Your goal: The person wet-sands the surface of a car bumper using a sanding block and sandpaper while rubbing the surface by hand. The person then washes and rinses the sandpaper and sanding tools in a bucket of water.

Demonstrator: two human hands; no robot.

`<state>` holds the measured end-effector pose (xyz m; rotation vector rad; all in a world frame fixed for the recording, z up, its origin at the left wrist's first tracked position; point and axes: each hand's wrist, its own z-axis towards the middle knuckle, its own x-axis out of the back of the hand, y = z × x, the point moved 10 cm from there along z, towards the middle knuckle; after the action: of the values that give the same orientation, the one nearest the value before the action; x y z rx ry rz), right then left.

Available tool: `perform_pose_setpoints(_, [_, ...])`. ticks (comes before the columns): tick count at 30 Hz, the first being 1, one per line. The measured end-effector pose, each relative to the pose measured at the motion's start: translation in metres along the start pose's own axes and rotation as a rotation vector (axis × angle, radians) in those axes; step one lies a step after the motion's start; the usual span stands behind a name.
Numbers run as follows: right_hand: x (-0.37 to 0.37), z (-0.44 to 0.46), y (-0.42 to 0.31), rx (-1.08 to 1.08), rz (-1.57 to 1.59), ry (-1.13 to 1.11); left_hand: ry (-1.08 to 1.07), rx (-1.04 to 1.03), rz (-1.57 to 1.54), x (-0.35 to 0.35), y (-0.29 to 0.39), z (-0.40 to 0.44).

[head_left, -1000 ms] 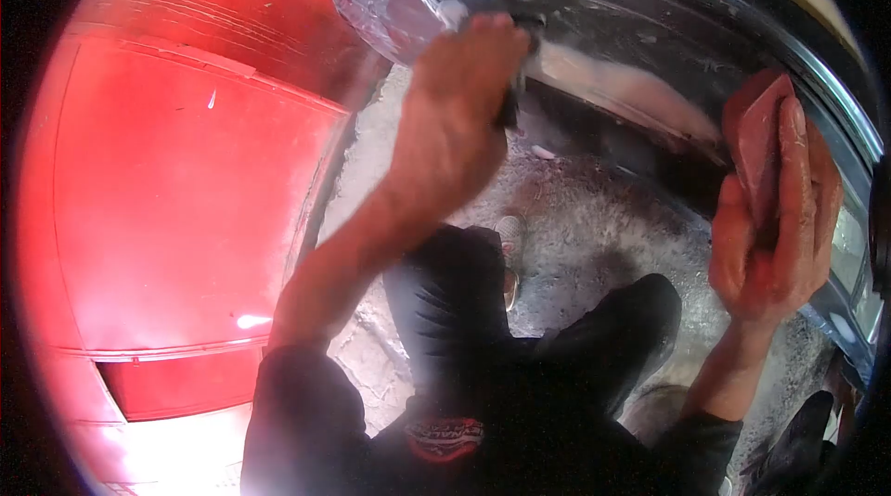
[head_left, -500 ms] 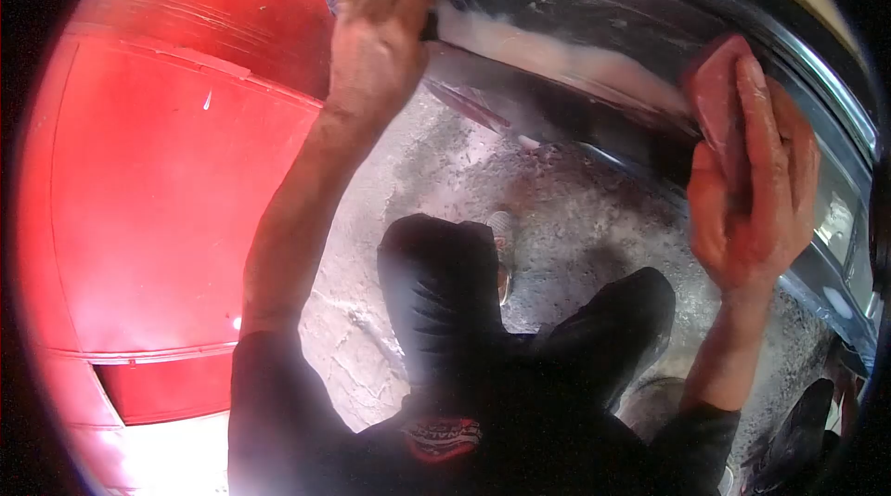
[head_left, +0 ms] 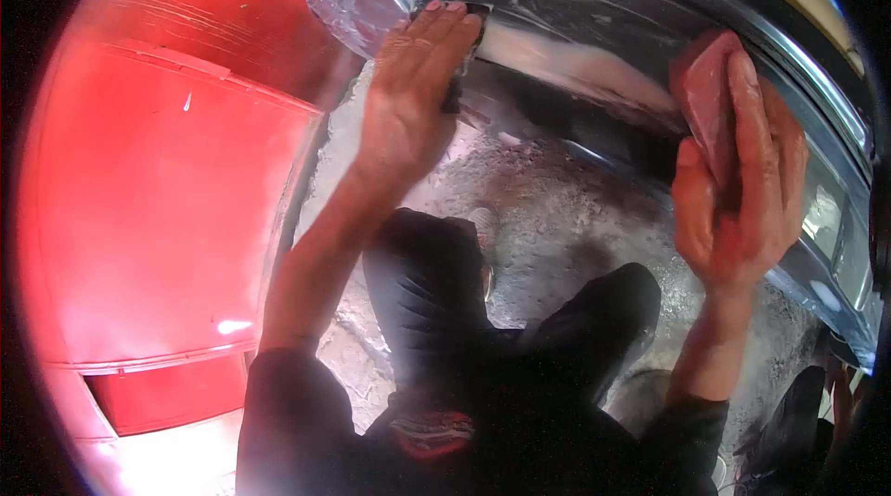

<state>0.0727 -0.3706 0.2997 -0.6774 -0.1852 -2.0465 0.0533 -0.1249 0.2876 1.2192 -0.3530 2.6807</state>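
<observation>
So, two hands are seen at work low on a dark car panel (head_left: pixel 585 9), which is spread across the top of the view from about eleven o'clock round to three. A long pale patch (head_left: pixel 580 69) is seen on it at about one o'clock, its edges smudged into the dark surface.

The left hand (head_left: pixel 408 92) is placed toward eleven o'clock, at the patch's nine-o'clock end. A dark pad (head_left: pixel 455 95) is held under it, mostly covered, with only the edge on the hand's three-o'clock side left showing. Its fingers are kept close together and nearly straight, laid over the pad rather than wrapped around it; how the thumb is set can't be told.

The right hand (head_left: pixel 756 185) is held up around two o'clock. A reddish block (head_left: pixel 707 88) is gripped in it, pinched between thumb and fingers, with those fingers stretched along its three-o'clock side and parted only by the block's thickness. The block is tilted, with its upper end pointed toward twelve, and is seen by the patch's three-o'clock end. Whether the panel is touched by it can't be made out.

The whole nine-o'clock side is filled by a big red metal panel (head_left: pixel 158 227), scratched up near its top. Between the two panels a rough grey floor (head_left: pixel 557 236) is shown, and toward six o'clock it is partly hidden by dark-clothed knees (head_left: pixel 422 259).
</observation>
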Motion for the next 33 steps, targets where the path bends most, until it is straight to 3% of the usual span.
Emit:
perform_pose_setpoints(2, [0.003,0.000,0.001,-0.001,0.048,0.037,-0.006,0.039,-0.304,-0.008,0.034,0.010])
perform_pose_setpoints(3, [0.004,-0.001,0.002,0.002,0.078,0.065,-0.006,-0.037,-0.449,-0.020,0.074,0.012])
perform_pose_setpoints(7, [0.007,-0.002,0.001,-0.010,0.118,0.100,0.022,-0.124,-0.480,-0.014,0.130,0.017])
perform_pose_setpoints(10, [0.008,-0.004,0.005,-0.014,0.192,0.135,0.023,-0.124,-0.323,-0.010,0.036,0.005])
perform_pose_setpoints(12, [0.005,-0.006,0.011,-0.013,0.290,0.187,0.044,-0.083,-0.150,0.007,0.015,0.005])
perform_pose_setpoints(14, [0.011,-0.002,0.003,-0.021,0.195,0.156,0.058,-0.019,-0.257,0.003,0.034,0.007])
perform_pose_setpoints(17, [0.016,-0.002,0.000,-0.031,0.123,0.169,0.094,-0.123,-0.387,-0.014,0.130,0.019])
perform_pose_setpoints(19, [0.015,-0.005,0.001,-0.034,0.127,0.204,0.105,-0.200,-0.474,-0.014,0.146,0.021])
perform_pose_setpoints(21, [0.014,-0.009,0.002,-0.064,0.133,0.220,0.053,-0.264,-0.500,-0.013,0.121,0.015])
perform_pose_setpoints(23, [0.013,-0.011,0.006,-0.105,0.109,0.196,-0.060,-0.153,-0.447,-0.017,0.041,0.006])
perform_pose_setpoints(25, [0.013,-0.013,0.008,-0.132,0.092,0.179,-0.030,-0.176,-0.176,-0.004,-0.020,-0.022])
perform_pose_setpoints(26, [0.011,-0.012,0.009,-0.132,0.098,0.193,-0.016,-0.158,-0.194,-0.004,-0.023,-0.022])
perform_pose_setpoints(28, [0.006,-0.010,0.010,-0.133,0.111,0.223,0.017,-0.108,-0.233,-0.003,-0.014,-0.021])
perform_pose_setpoints(32, [0.004,-0.016,0.015,-0.267,0.162,0.232,0.165,-0.341,-0.636,-0.024,0.105,-0.008])
perform_pose_setpoints(33, [0.005,-0.018,0.018,-0.262,0.147,0.245,0.189,-0.351,-0.635,-0.022,0.101,-0.007])
